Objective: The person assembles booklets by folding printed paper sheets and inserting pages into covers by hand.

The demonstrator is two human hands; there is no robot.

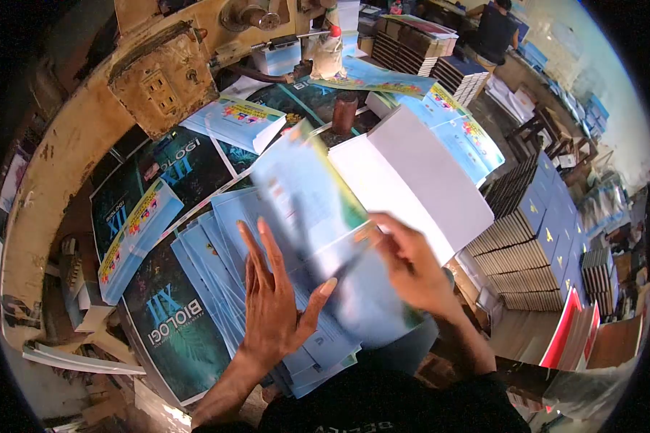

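Observation:
My left hand [278,310], fingers spread, lies over a fanned pile of light blue printed covers [209,263]. In front of me my right hand [412,263] pinches the edge of a blue cover sheet [296,191], which is blurred by motion and overlaps the pile. Right beside that sheet is an opened stack of white paper [433,173]. The left thumb points toward the sheet's lower part.
A worn beige machine frame [58,159] curves along the left, with a brown metal post [344,113] behind the sheet. Dark Biologi cover sheets [184,339] line the table. Stacked blue books [531,238] stand at right; a person [492,36] sits far back.

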